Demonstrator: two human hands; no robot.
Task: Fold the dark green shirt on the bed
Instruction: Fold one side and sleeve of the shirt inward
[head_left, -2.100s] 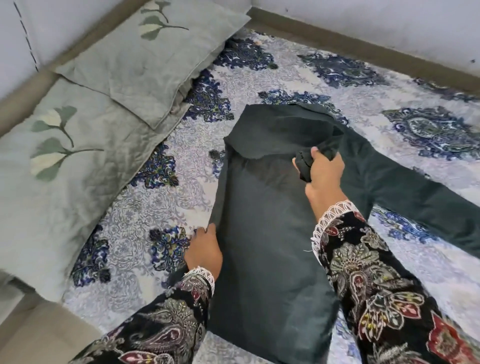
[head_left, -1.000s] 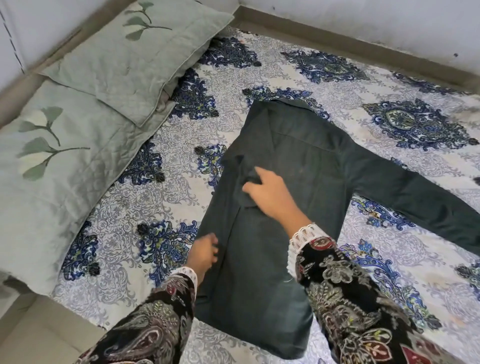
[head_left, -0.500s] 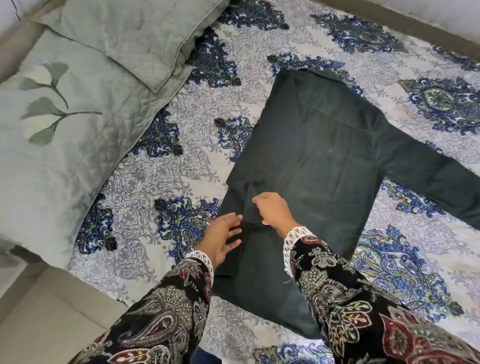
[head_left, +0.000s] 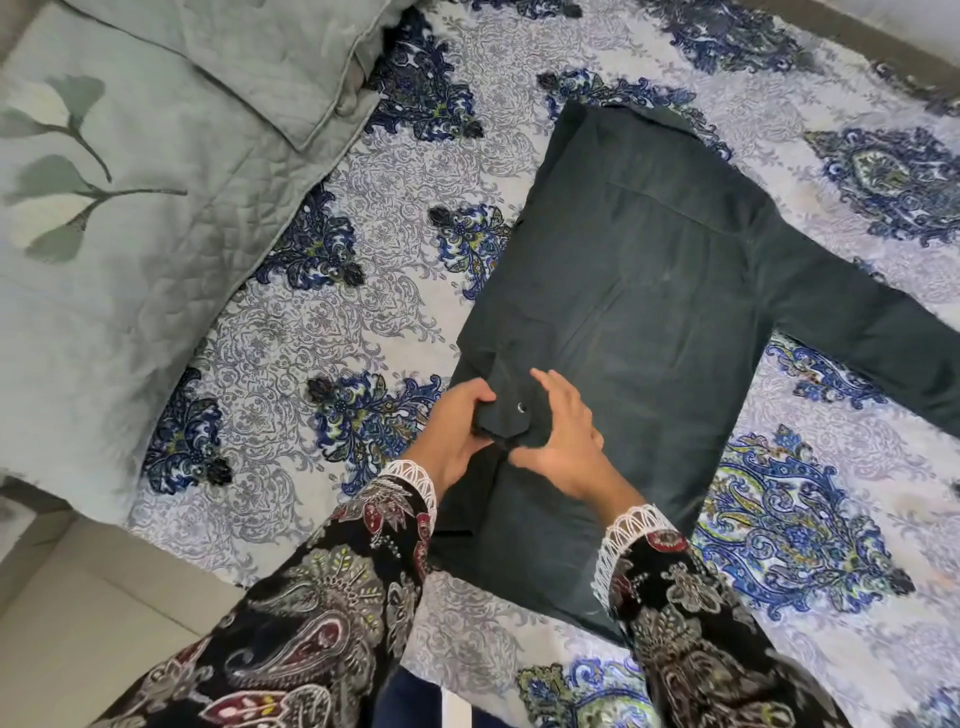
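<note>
My left hand pinches the cuff over the dark green shirt (right sleeve unfolded), while my right hand, grip released, flattens it.

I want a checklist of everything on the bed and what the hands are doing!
Surface: bed covered by a white sheet with blue floral print.
Job's things: dark green shirt lies flat; one sleeve folded in along the left side, the other sleeve spread out to the right.
Clutter: two grey-green pillows, overlapping, leaf print, at upper left.
Hands: left hand grips the buttoned cuff of the folded-in sleeve; right hand open, fingers spread beside the cuff.
Cables: nothing seen.
Surroundings: pale floor at lower left; strip of bed frame or wall at top right.
</note>
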